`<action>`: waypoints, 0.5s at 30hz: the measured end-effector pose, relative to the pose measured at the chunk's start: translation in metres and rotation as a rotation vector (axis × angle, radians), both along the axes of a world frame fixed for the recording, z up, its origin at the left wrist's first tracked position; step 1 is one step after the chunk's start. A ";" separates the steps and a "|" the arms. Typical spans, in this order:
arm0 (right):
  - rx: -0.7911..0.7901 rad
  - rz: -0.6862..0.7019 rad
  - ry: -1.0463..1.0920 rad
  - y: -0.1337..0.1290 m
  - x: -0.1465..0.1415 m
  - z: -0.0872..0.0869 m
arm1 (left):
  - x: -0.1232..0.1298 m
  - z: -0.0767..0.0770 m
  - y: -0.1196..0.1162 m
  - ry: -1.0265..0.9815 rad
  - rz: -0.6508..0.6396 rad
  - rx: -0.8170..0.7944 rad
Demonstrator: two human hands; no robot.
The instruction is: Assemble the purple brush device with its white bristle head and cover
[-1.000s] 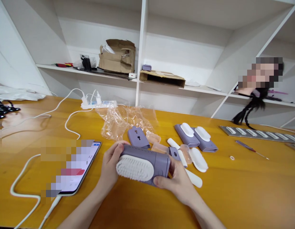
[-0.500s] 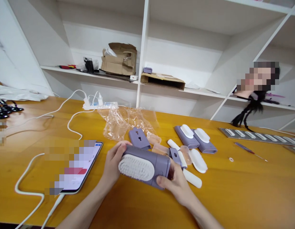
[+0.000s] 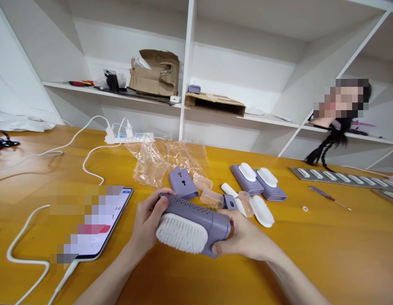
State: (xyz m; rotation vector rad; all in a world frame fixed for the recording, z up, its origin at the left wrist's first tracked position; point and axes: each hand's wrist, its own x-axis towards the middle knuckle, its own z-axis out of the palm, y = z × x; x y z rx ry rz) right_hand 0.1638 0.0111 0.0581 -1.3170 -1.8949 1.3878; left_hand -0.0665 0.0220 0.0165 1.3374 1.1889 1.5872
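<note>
Fingers of the left hand point(image 3: 161, 202) wrap over the top of a lilac plastic brush with an oval white bristle pad point(image 3: 192, 210), gripping it firmly; the right hand point(image 3: 244, 237) clasps its far end from below, so the brush sits in both hands just above the table, bristles facing the person (a row of small holes shows along its top edge). Just beyond lie a flat lilac plastic casing with keyhole slots point(image 3: 182, 183), translucent peach plastic cups point(image 3: 211, 197) and a loose white oval pad point(image 3: 261, 211); two lilac brush bodies with white tops point(image 3: 247, 180) sit further right; a crumpled clear plastic bag point(image 3: 158, 163) lies behind. All this rests on a yellow-orange wooden table point(image 3: 311, 254), beside a blurred smartphone point(image 3: 91, 220); white shelves point(image 3: 269, 121) hold a torn cardboard box point(image 3: 153, 74).
</note>
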 end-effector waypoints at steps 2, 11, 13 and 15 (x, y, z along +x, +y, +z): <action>0.008 -0.003 -0.077 0.001 0.000 0.006 | 0.003 0.000 -0.003 0.016 0.022 0.033; 0.086 -0.041 -0.154 -0.008 -0.006 0.006 | 0.005 -0.004 -0.008 0.134 0.040 0.267; 0.042 -0.032 -0.048 -0.011 -0.006 0.006 | 0.000 -0.003 -0.008 0.170 0.028 0.331; 0.002 -0.010 0.049 -0.013 -0.005 0.006 | -0.004 -0.003 -0.008 0.190 0.021 0.378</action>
